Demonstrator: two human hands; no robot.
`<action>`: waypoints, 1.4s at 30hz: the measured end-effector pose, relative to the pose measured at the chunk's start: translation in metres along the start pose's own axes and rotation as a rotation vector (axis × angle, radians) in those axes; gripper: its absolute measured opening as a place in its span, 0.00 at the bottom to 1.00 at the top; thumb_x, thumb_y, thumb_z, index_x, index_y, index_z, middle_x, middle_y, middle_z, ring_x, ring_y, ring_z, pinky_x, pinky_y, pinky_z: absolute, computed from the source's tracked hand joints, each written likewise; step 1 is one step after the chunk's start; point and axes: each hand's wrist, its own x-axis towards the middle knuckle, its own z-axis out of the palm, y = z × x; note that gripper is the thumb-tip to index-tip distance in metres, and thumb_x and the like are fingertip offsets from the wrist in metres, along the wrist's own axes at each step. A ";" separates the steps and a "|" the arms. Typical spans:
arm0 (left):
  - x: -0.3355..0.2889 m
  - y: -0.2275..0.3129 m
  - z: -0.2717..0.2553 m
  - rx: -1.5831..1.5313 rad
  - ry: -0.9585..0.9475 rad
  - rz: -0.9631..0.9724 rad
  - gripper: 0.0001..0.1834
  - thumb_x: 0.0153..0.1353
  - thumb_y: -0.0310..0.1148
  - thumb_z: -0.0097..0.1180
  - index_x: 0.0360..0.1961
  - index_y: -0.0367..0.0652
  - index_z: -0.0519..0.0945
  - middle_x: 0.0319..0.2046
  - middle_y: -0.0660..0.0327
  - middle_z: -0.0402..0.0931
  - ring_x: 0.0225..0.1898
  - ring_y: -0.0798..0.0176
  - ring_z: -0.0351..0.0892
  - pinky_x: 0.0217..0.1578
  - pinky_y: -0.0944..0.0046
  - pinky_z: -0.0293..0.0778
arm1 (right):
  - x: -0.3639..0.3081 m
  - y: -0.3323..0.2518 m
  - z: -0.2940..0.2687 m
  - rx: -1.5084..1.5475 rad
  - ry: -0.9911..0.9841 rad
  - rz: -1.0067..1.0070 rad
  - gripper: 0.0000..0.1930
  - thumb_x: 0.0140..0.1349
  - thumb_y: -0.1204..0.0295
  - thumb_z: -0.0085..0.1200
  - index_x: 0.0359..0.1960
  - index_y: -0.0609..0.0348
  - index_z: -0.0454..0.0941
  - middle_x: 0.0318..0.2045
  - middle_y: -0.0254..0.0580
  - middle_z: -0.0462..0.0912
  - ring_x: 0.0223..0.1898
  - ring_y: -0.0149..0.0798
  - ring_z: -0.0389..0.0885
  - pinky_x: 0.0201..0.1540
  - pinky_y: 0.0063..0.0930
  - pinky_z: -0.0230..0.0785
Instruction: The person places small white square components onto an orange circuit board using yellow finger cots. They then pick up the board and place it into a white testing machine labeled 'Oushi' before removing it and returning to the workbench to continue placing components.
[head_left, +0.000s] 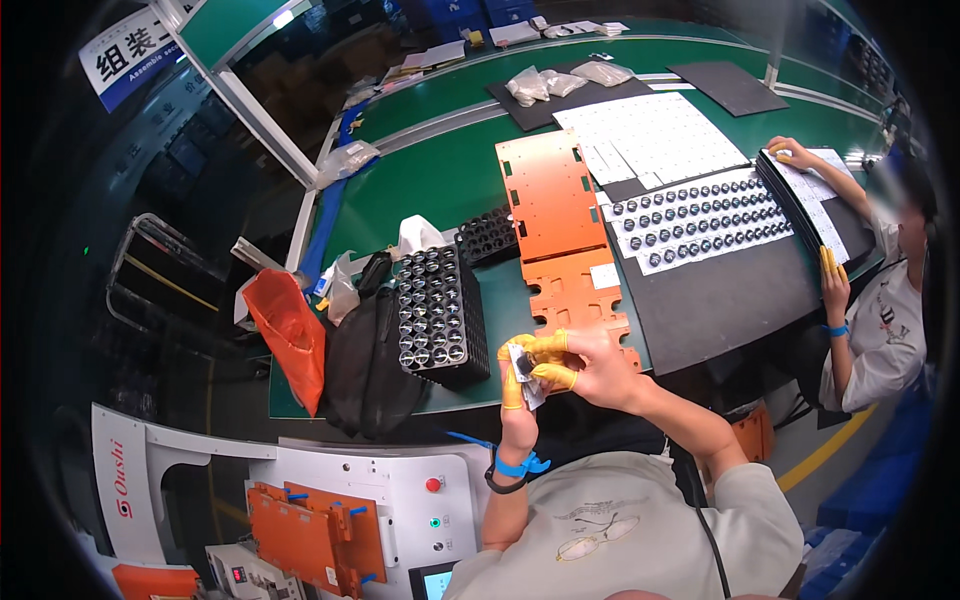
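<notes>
Close in front of my chest, my left hand [519, 418] is closed around a thin white-and-silver strip [533, 398], which sticks out below the fingers. Against it lies a small black piece [526, 365], pinched by my right hand [603, 372]. Its exact kind is too small to make out. Yellow covers sit on the fingertips of both hands, and a blue strap circles my left wrist. Just beyond the hands, an orange plate with cutouts [565, 290] lies on the green bench. A black block with rows of round silver-topped cylinders [437, 325] stands left of it.
A flat orange panel [548, 200] lies farther back. On the right, white strips with rows of black round parts [690, 220] rest on a dark mat [700, 300], near a co-worker holding a stacked board [815, 190]. An orange bag [287, 325] and a machine [420, 500] are at left.
</notes>
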 end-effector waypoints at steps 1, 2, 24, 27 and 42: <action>0.000 0.000 -0.004 0.030 -0.038 0.008 0.25 0.78 0.50 0.29 0.65 0.48 0.65 0.51 0.65 0.74 0.48 0.70 0.75 0.47 0.69 0.72 | 0.000 -0.002 0.001 0.008 -0.004 0.005 0.16 0.62 0.73 0.64 0.51 0.66 0.81 0.29 0.41 0.81 0.27 0.31 0.80 0.30 0.27 0.74; -0.001 0.000 -0.008 0.058 -0.079 0.013 0.25 0.77 0.50 0.29 0.66 0.48 0.63 0.52 0.66 0.73 0.49 0.71 0.74 0.49 0.70 0.71 | -0.001 -0.003 0.001 0.013 -0.003 0.013 0.17 0.62 0.73 0.64 0.51 0.65 0.81 0.29 0.41 0.81 0.26 0.31 0.79 0.29 0.26 0.73; -0.010 -0.020 0.010 0.171 0.008 -0.119 0.22 0.77 0.44 0.33 0.64 0.46 0.66 0.47 0.69 0.73 0.41 0.76 0.71 0.42 0.76 0.68 | -0.010 -0.006 -0.035 -0.532 -0.083 -0.148 0.14 0.59 0.73 0.65 0.46 0.61 0.83 0.28 0.47 0.82 0.27 0.45 0.81 0.30 0.35 0.72; -0.002 -0.021 0.004 0.244 -0.097 -0.047 0.19 0.77 0.40 0.35 0.63 0.45 0.66 0.48 0.68 0.72 0.43 0.75 0.72 0.43 0.75 0.70 | -0.009 -0.003 -0.036 -0.496 -0.098 -0.044 0.13 0.60 0.74 0.63 0.47 0.61 0.83 0.29 0.48 0.82 0.29 0.47 0.82 0.33 0.34 0.73; 0.014 -0.016 0.038 0.636 0.023 0.127 0.17 0.78 0.35 0.34 0.57 0.36 0.69 0.47 0.51 0.77 0.46 0.53 0.78 0.47 0.59 0.73 | -0.028 0.022 -0.025 -0.241 0.122 0.165 0.10 0.66 0.76 0.57 0.47 0.66 0.82 0.31 0.44 0.83 0.34 0.34 0.81 0.37 0.29 0.71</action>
